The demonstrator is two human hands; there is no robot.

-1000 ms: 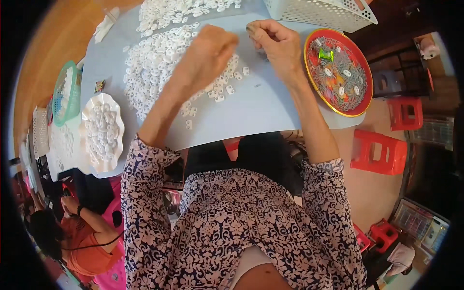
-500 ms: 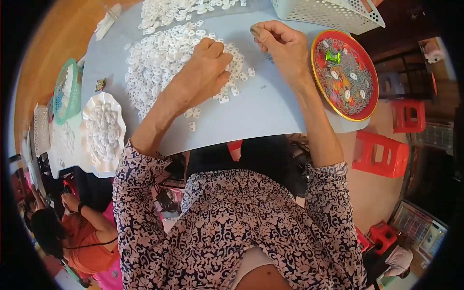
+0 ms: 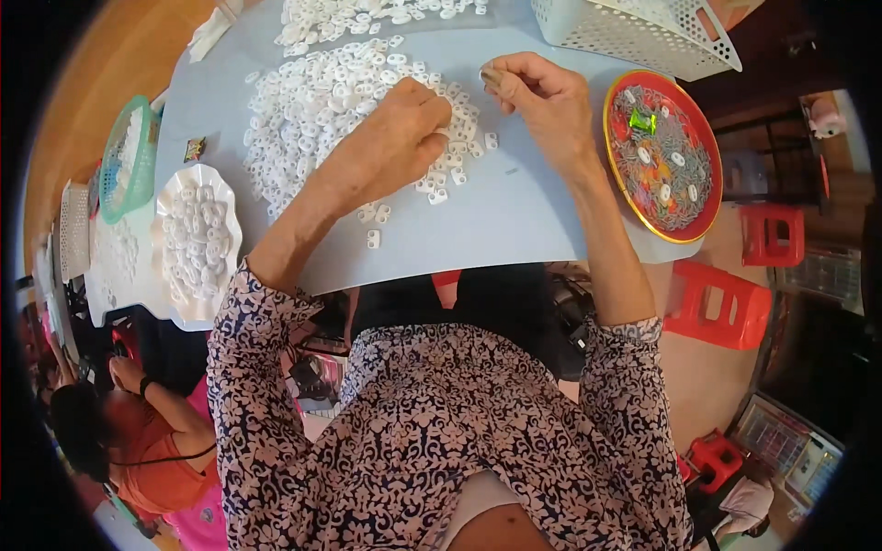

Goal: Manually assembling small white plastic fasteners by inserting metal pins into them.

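Observation:
A big heap of small white plastic rings [image 3: 322, 101] covers the pale blue table [image 3: 514, 220]. My left hand [image 3: 395, 138] rests on the heap's right edge, fingers curled down onto the pieces; what it grips is hidden. My right hand [image 3: 542, 96] is raised just right of the heap, thumb and fingers pinched on a small part [image 3: 490, 77] at its fingertips. The two hands are a short gap apart.
A red round tray [image 3: 663, 156] with small parts and a green wrapper lies right of my right hand. A white perforated basket [image 3: 634, 32] stands behind it. A white scalloped dish [image 3: 193, 241] of rings and a green basket [image 3: 129, 156] sit at the left. Red stools [image 3: 726, 303] stand below; a person in orange [image 3: 138, 441] sits lower left.
My left hand has drawn back from my right hand and dropped onto the heap's edge. My right hand stays raised with the small part pinched.

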